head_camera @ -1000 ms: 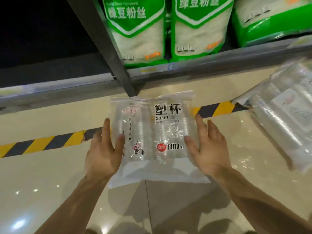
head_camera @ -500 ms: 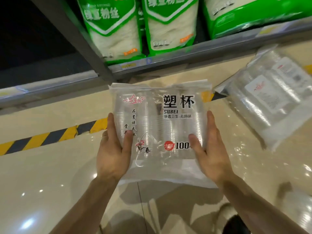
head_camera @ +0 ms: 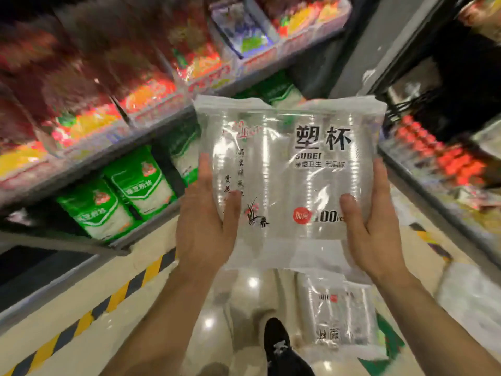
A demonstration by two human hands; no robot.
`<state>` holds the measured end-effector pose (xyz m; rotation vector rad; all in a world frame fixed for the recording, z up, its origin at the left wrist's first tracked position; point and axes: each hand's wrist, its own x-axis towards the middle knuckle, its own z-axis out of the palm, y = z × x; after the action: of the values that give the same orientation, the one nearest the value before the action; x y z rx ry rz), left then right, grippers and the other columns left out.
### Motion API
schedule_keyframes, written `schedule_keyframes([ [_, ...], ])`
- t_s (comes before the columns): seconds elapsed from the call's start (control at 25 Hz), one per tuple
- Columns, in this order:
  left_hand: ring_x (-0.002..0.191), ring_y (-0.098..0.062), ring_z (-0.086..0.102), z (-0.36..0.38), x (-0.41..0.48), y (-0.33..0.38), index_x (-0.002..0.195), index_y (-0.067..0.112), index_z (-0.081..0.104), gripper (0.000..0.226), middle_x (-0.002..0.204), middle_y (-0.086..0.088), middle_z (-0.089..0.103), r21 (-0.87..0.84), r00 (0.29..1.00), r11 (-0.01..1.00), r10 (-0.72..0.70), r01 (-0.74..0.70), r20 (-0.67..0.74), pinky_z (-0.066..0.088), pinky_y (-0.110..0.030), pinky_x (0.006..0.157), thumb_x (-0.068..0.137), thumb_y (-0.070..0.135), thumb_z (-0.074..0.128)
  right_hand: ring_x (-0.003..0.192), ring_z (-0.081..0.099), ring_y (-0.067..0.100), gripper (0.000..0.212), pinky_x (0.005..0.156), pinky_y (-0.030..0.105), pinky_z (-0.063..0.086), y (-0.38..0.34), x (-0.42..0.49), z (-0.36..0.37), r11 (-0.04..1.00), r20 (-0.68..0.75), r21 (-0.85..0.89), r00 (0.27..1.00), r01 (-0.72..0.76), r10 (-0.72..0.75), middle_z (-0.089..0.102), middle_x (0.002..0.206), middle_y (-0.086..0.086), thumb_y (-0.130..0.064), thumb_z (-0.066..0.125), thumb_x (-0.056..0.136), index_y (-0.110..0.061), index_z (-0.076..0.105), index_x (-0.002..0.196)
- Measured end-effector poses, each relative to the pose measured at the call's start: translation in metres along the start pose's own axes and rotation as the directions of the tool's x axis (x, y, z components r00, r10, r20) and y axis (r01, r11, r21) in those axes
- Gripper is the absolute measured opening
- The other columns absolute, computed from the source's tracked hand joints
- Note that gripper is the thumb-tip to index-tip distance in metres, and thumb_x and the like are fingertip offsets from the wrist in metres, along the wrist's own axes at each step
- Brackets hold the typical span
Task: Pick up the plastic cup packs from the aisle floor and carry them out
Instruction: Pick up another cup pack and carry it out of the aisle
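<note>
Fingers (head_camera: 233,204) of left hand (head_camera: 206,229) and right hand (head_camera: 376,232) clamp one pack (head_camera: 287,169), lifted; second pack (head_camera: 339,316) below it on floor (head_camera: 130,289), unclaimed.

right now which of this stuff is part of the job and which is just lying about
Part of the job: held cup pack, gripped by left hand and right hand; cup pack on the floor.

Just lying about: green noodle bags, red snack packs on the shelves, striped floor tape.
</note>
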<state>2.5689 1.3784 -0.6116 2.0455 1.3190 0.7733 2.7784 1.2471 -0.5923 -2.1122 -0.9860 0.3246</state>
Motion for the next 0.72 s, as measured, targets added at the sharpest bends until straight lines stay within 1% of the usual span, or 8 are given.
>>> schedule_keyframes([
  [0.08,0.121,-0.025,0.042,-0.022,0.025,0.083,0.157,0.023,0.011,0.071,0.143,-0.012,0.047,0.03,0.995,0.994,0.103,-0.102,-0.015,0.033,-0.03,0.096,0.098,0.054,0.036,0.135,0.013,-0.02,0.07,0.106,0.001,0.012,-0.039,0.008,-0.08,1.0,-0.124,-0.004,0.992,0.021,-0.021,0.011,0.145,-0.041,-0.046,0.043,0.098,-0.029,0.01,0.157],
  [0.16,0.127,-0.02,0.034,-0.052,0.043,0.159,0.157,0.028,0.01,0.071,0.152,-0.007,0.039,-0.002,0.981,0.981,0.195,-0.195,-0.016,0.027,-0.031,0.104,0.096,0.056,0.035,0.134,0.014,-0.022,0.068,0.106,0.001,0.012,-0.079,0.008,-0.152,0.999,-0.241,-0.025,0.969,0.041,-0.046,0.012,0.146,-0.038,-0.042,0.044,0.099,-0.028,0.011,0.157],
  [0.24,0.133,-0.021,0.032,-0.083,0.054,0.219,0.157,0.027,0.009,0.073,0.157,-0.005,0.032,-0.045,0.952,0.951,0.306,-0.305,0.007,0.027,-0.035,0.106,0.095,0.054,0.036,0.128,0.012,-0.028,0.067,0.103,-0.002,0.011,-0.112,0.002,-0.206,0.998,-0.33,-0.053,0.942,0.047,-0.061,0.011,0.142,-0.041,-0.042,0.044,0.099,-0.027,0.013,0.157],
  [0.36,0.128,-0.035,0.041,-0.15,0.049,0.317,0.157,0.027,0.007,0.075,0.147,-0.019,0.041,-0.094,0.905,0.903,0.424,-0.42,0.03,0.037,-0.044,0.097,0.094,0.052,0.039,0.129,0.011,-0.026,0.066,0.103,-0.002,0.01,-0.178,-0.029,-0.294,0.995,-0.452,-0.077,0.888,0.058,-0.087,0.011,0.141,-0.041,-0.045,0.044,0.099,-0.03,0.013,0.156],
  [0.44,0.128,-0.035,0.04,-0.198,0.033,0.371,0.157,0.033,0.003,0.076,0.148,-0.018,0.04,-0.131,0.88,0.879,0.47,-0.459,0.068,0.036,-0.043,0.096,0.092,0.056,0.036,0.13,0.014,-0.022,0.066,0.103,0.0,0.01,-0.222,-0.064,-0.346,0.993,-0.522,-0.103,0.847,0.057,-0.103,0.014,0.144,-0.037,-0.048,0.043,0.099,-0.032,0.013,0.156],
  [0.56,0.137,-0.029,0.033,-0.258,0.002,0.437,0.157,0.034,0.0,0.077,0.157,-0.011,0.03,-0.187,0.825,0.823,0.558,-0.536,0.089,0.033,-0.042,0.104,0.091,0.059,0.031,0.138,0.016,-0.008,0.066,0.111,0.016,0.014,-0.28,-0.12,-0.414,0.994,-0.589,-0.102,0.804,0.023,-0.079,0.014,0.15,-0.03,-0.05,0.042,0.098,-0.034,0.014,0.156],
  [0.64,0.144,-0.025,0.026,-0.296,-0.029,0.482,0.156,0.035,0.0,0.075,0.162,-0.007,0.02,-0.264,0.77,0.76,0.632,-0.594,0.087,0.031,-0.044,0.109,0.092,0.057,0.033,0.143,0.017,0.0,0.066,0.115,0.028,0.018,-0.315,-0.167,-0.461,0.993,-0.653,-0.122,0.754,-0.003,-0.078,0.014,0.153,-0.028,-0.052,0.041,0.097,-0.037,0.013,0.155],
  [0.72,0.144,-0.028,0.026,-0.327,-0.061,0.525,0.155,0.04,0.002,0.07,0.161,-0.008,0.018,-0.324,0.72,0.703,0.688,-0.632,0.09,0.033,-0.047,0.108,0.096,0.055,0.037,0.146,0.02,0.009,0.066,0.117,0.034,0.021,-0.343,-0.213,-0.504,0.99,-0.714,-0.134,0.697,-0.043,-0.066,0.018,0.153,-0.025,-0.051,0.041,0.096,-0.038,0.013,0.155],
])
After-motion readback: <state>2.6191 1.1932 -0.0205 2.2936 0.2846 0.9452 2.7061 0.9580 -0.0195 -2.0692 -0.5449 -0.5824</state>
